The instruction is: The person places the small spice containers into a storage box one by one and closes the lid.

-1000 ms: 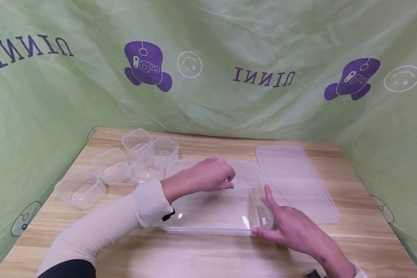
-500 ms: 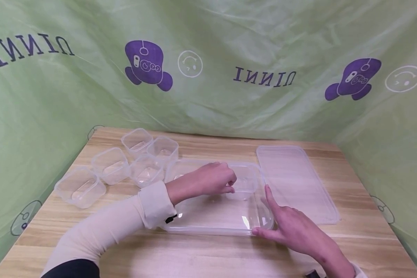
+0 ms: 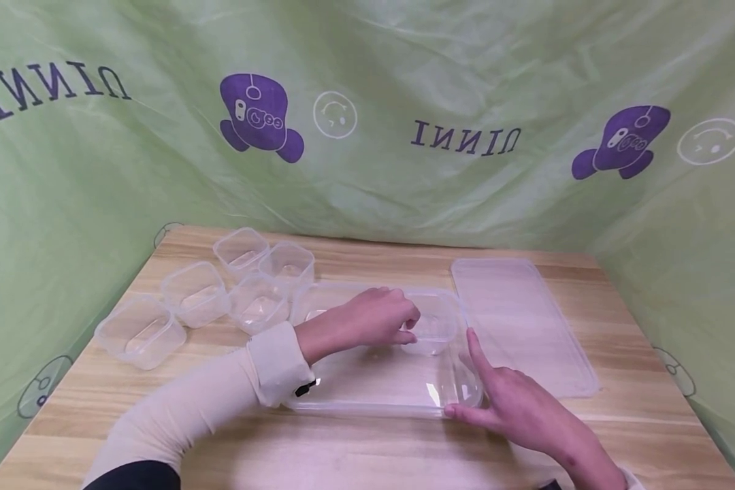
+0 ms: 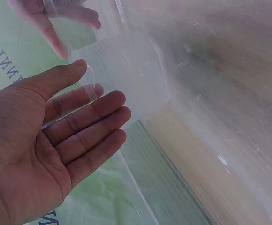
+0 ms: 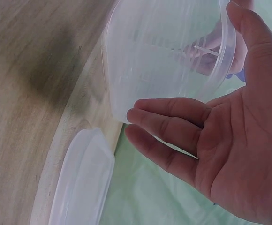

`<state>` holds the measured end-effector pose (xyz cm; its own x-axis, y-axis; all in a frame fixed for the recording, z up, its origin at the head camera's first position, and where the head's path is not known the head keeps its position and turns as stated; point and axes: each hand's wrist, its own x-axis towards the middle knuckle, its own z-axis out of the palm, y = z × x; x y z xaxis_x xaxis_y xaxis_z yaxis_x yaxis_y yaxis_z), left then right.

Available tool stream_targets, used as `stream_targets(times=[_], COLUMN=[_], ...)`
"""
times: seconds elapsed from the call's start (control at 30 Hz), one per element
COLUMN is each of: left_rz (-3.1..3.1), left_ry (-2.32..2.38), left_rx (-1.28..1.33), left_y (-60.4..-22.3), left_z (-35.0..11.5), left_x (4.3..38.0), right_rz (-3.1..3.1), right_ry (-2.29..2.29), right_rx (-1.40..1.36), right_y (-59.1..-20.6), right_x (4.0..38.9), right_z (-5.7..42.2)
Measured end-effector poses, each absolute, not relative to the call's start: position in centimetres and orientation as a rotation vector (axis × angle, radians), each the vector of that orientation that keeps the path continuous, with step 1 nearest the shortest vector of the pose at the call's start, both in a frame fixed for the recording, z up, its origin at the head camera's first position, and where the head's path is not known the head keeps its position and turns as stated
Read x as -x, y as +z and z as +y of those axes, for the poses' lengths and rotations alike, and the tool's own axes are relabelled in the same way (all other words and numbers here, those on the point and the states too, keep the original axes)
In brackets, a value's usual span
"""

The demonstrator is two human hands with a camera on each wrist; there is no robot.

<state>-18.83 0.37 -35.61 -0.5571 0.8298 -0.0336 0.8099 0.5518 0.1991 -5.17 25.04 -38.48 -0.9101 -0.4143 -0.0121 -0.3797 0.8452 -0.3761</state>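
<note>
My left hand (image 3: 380, 317) reaches over a large clear rectangular box (image 3: 373, 407) and pinches the rim of a small clear plastic container (image 3: 431, 330). This container is inside the big box, at its far right corner. In the left wrist view, the thumb and index finger of the left hand (image 4: 65, 117) are at the rim of the small container (image 4: 126, 75), with the other fingers extended. My right hand (image 3: 508, 401) rests against the right end of the big box, fingers fairly straight. In the right wrist view, its thumb is at the box's rim (image 5: 227, 42) and its fingertips touch the outer wall.
Several small clear containers, one of them nearest me (image 3: 141, 333), stand on the left of the wooden table (image 3: 343, 452). A flat translucent lid (image 3: 520, 320) lies to the right of the box. A green printed curtain (image 3: 367, 184) encloses the table's back and sides.
My left hand has shifted slightly right and down with the small container, which now shows more plainly in the box's far right corner. The right hand stays in place.
</note>
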Motion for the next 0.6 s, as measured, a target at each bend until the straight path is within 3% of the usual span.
stream_targets(times=[0.6], left_rz=[2.667], left_ry=[0.234], left_rx=[-1.447], left_y=[-35.90], left_z=[1.03], left_x=[18.71], right_rz=[2.916], right_ry=[-0.610], right_rx=[0.651], right_y=[-38.69], right_x=[5.13], right_z=[25.16])
